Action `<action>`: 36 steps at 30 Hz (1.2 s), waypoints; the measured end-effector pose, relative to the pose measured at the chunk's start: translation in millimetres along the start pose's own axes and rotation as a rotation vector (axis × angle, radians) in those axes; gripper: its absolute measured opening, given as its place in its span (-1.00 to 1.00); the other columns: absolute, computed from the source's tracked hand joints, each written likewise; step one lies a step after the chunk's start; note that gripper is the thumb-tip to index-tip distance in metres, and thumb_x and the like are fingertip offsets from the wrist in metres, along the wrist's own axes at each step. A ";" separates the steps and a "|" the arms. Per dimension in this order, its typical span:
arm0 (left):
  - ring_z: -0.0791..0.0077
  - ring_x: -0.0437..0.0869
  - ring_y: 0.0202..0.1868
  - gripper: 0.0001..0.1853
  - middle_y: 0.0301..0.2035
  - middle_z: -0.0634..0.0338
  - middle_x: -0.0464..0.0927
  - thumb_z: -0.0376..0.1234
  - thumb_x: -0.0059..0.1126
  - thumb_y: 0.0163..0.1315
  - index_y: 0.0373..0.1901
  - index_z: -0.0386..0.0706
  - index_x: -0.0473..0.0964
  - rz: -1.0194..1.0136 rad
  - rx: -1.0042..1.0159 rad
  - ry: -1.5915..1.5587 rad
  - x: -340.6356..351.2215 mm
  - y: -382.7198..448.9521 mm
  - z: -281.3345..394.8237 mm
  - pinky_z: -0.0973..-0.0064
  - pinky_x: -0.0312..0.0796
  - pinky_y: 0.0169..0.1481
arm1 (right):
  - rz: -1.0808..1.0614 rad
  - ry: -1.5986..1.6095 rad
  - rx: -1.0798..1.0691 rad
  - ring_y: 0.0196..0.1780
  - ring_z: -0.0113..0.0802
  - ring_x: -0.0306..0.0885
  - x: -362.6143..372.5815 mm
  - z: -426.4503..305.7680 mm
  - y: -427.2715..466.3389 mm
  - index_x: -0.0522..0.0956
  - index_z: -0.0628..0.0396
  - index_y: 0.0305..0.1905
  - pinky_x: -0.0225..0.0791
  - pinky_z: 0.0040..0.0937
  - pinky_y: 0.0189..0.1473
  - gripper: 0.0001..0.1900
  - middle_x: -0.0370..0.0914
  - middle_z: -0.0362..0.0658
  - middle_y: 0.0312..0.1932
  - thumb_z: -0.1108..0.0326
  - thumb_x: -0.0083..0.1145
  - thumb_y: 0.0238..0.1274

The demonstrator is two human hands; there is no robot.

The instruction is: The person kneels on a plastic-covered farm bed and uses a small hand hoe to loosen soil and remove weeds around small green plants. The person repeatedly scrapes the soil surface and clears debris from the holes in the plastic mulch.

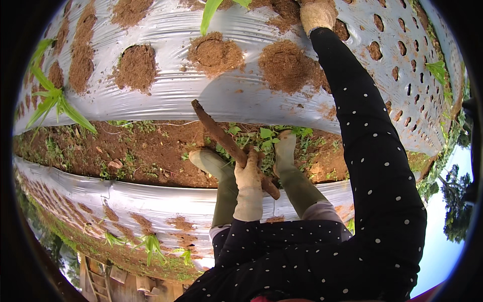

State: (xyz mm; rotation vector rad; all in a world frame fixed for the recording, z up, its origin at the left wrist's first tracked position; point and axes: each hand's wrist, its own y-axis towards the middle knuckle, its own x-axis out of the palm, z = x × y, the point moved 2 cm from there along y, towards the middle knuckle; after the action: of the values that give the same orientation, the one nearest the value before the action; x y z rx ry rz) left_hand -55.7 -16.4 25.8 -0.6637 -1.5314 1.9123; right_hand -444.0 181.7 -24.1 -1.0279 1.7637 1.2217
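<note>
My left hand (pixel 249 188), in a soiled cream work glove, is closed around a thick brown wooden stick (pixel 219 134). The stick slants across the path, its upper end over the rim of the bed covered in silver plastic mulch (pixel 166 100). My right hand (pixel 319 17), gloved too, reaches far forward onto that bed, among soil-filled planting holes. The frame's upper edge cuts off its fingers, so whether it holds anything is hidden. Nearest to it are a mound of loose brown soil (pixel 286 66) and an open hole in the plastic (pixel 341 30).
My green rubber boots (pixel 205 162) stand on the weedy dirt path (pixel 151 151) between two plastic-covered beds. Leafy green plants (pixel 54 98) grow at the left, with another leaf (pixel 209 15) at the top. A second bed (pixel 151 196) lies behind my legs.
</note>
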 end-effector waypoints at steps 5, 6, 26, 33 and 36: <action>0.37 0.74 -0.06 -0.63 -0.02 0.18 0.64 -0.34 0.31 0.44 0.23 -0.18 0.53 0.007 -0.018 -0.020 -0.7 1.7 -0.5 0.35 0.64 0.07 | -0.020 0.255 -0.244 0.11 0.14 0.60 23.0 -26.0 -4.1 0.66 0.08 0.05 0.44 0.07 0.11 -0.64 0.68 0.15 -0.03 0.13 -0.09 0.51; 0.37 0.74 -0.06 -0.63 -0.03 0.18 0.64 -0.34 0.32 0.44 0.23 -0.19 0.53 0.018 -0.041 -0.029 -0.9 1.1 -0.8 0.36 0.64 0.07 | -0.211 0.119 -0.193 0.09 0.12 0.62 31.9 -32.3 -3.0 0.67 0.07 0.03 0.45 0.06 0.10 -0.65 0.69 0.13 -0.05 0.13 -0.08 0.50; 0.48 0.72 -0.11 -0.61 -0.09 0.23 0.66 -0.27 0.35 0.44 0.23 -0.16 0.54 0.018 -0.045 -0.022 0.4 -0.4 4.9 0.50 0.53 -0.07 | -0.300 0.031 -0.340 0.22 0.14 0.56 35.5 -30.4 -28.0 0.66 0.04 0.06 0.44 -0.02 0.26 -0.70 0.61 0.13 0.18 0.17 0.05 0.42; 0.49 0.71 -0.14 -0.66 -0.16 0.23 0.67 -0.30 0.32 0.45 0.19 -0.17 0.55 0.015 -0.049 -0.049 3.9 -1.7 9.9 0.56 0.52 -0.11 | -0.317 0.130 -0.284 0.29 0.14 0.52 2.2 -1.0 -32.3 0.66 0.05 0.19 0.35 0.03 0.35 -0.61 0.61 0.12 0.22 0.15 0.05 0.41; 0.50 0.70 -0.14 -0.68 -0.19 0.22 0.68 -0.33 0.30 0.46 0.18 -0.17 0.55 0.032 -0.054 -0.072 4.8 -1.7 11.2 0.58 0.52 -0.12 | -0.098 -0.115 -0.240 0.35 0.20 0.45 -5.4 17.4 -43.6 0.60 0.06 0.27 0.26 0.11 0.42 -0.57 0.55 0.15 0.28 0.12 0.02 0.46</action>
State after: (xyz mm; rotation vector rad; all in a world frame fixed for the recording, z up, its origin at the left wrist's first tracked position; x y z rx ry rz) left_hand -66.7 -20.3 29.8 -0.6526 -1.6310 1.9444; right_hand -400.1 189.7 -39.6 -1.1416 1.4874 1.4255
